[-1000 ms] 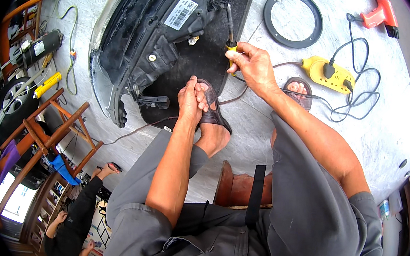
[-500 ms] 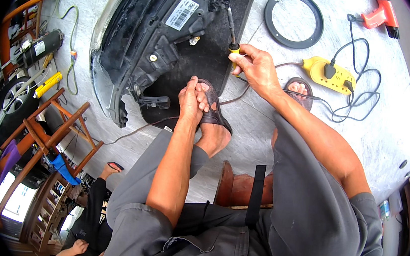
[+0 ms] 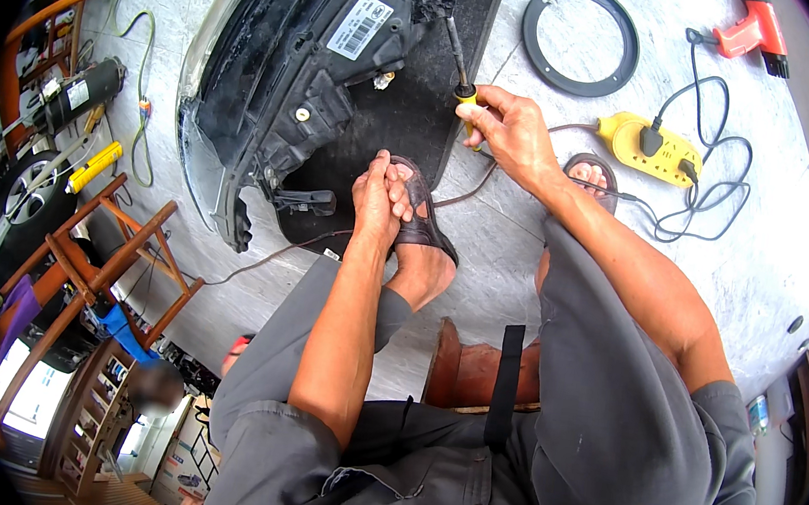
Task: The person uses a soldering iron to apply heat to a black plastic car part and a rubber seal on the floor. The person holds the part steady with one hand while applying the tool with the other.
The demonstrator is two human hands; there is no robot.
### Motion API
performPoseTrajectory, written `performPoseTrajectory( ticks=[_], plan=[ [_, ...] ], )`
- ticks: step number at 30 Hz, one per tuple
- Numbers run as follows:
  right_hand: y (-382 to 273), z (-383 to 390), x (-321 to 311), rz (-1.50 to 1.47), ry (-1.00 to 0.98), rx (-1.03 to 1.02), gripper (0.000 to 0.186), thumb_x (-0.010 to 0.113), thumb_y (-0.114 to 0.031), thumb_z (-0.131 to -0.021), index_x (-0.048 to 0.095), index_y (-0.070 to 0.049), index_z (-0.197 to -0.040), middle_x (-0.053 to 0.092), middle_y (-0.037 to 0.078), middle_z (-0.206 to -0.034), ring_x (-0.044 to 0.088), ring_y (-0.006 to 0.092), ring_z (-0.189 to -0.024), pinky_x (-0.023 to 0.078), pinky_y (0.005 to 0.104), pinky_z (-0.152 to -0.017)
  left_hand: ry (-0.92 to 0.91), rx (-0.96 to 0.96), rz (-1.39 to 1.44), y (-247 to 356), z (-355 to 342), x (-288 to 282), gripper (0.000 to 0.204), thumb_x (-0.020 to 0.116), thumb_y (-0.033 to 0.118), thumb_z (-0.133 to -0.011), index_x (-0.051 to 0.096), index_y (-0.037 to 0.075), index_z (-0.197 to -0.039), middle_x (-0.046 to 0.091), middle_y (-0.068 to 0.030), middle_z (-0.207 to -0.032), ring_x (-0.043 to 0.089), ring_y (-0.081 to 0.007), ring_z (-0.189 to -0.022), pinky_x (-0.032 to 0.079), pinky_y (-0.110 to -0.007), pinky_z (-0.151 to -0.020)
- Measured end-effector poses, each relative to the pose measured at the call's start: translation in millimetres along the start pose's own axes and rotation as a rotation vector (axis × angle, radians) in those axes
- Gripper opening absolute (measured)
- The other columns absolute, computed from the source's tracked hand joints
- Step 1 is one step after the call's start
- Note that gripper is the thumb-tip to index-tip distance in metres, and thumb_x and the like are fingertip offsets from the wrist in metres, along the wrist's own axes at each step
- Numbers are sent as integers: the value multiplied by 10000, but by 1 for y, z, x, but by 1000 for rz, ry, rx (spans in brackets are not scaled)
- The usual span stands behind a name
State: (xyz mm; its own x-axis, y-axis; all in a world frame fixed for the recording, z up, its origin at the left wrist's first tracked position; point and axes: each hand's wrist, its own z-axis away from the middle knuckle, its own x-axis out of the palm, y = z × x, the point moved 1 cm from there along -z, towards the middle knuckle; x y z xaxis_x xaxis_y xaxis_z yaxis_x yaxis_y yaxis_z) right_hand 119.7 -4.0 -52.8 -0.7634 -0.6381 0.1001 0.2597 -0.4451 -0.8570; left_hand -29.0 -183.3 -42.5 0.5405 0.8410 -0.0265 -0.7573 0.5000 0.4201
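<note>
Dark ring (image 3: 577,87), wooden chair (image 3: 133,249), wheel (image 3: 29,204) perhaps

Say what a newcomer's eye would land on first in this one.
Probably the big black headlight housing with its clear outer edge, filling the upper left-centre. Next, the right hand just right of centre, gripping a yellow-handled tool whose metal shaft points up toward the housing. Bright colour then draws the eye upper right: a yellow power strip and a red gun-shaped tool.

Gap between headlamp (image 3: 291,63), ring (image 3: 580,87); cord (image 3: 751,153) obstructs right.
</note>
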Motion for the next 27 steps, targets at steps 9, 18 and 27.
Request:
performPoseTrajectory(
  ticks=[9,18,27],
  plan=[
    [-1,0,-5,14,-38,-33,257,689,-150,-963,684,70,-1095,666,72,-802,638,100,-619,519,271,-593,6,-4,13,0,-1,0,399,612,425,-1005,472,158,-744,382,40,-507,362,-100,-360,341,-281,-346],
    [-10,2,-8,81,-54,-29,275,691,-163,-962,679,84,-1082,655,70,-781,644,107,-623,528,282,-598,10,-14,11,-1,-1,-2,401,612,427,-1004,470,156,-745,384,40,-511,366,-99,-364,347,-281,-351],
    [-2,8,-11,45,-46,-4,275,694,-161,-964,675,86,-1084,645,77,-805,639,108,-627,525,284,-598,8,-15,17,0,-1,-1,400,609,422,-1008,475,153,-744,382,40,-508,364,-101,-361,346,-284,-349]
  ],
)
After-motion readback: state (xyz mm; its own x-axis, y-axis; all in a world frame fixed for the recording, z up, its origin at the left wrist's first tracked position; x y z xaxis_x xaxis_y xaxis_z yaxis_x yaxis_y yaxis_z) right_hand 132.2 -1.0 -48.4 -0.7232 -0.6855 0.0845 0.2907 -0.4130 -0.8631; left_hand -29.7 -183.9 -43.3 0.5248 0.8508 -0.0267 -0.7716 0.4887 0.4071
